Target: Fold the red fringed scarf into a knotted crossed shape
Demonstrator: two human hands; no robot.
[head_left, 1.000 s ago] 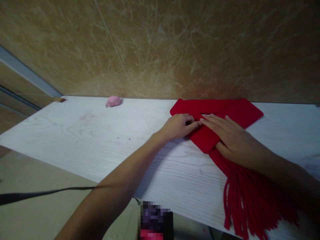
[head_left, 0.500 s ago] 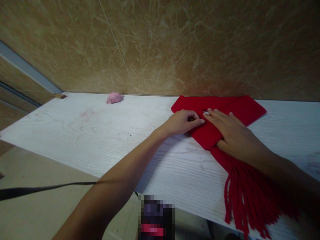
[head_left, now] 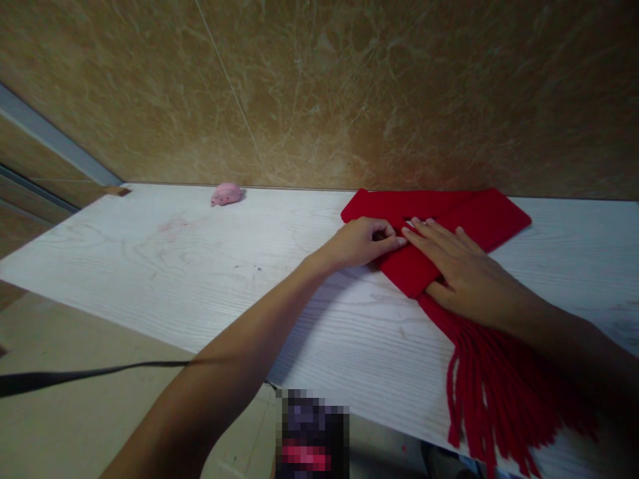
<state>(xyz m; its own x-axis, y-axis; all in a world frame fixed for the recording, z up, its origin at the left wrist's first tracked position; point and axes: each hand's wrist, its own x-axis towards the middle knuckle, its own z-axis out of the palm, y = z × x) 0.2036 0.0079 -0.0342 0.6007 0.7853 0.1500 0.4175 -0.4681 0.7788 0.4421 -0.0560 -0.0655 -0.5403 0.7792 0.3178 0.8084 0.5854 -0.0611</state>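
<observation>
As the head view shows, the right hand (head_left: 462, 266) lies flat on the folded, fringed red fabric scarf (head_left: 476, 216), right of centre on the white wood-grain table (head_left: 174, 279); the left hand (head_left: 367, 241) curls at the scarf's left side, any pinch unclear. Firm palm pressure while the left fingers tease out any creases should keep the layers aligned.

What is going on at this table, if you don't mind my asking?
A person has both bare hands on a folded red scarf lying on a white table by a marbled wall. The left hand is curled at the fold, though its grip is unclear; the right hand lies spread across the scarf. The fringe fans out towards the near edge, and a small pink figure sits off to the left, untouched.
</observation>
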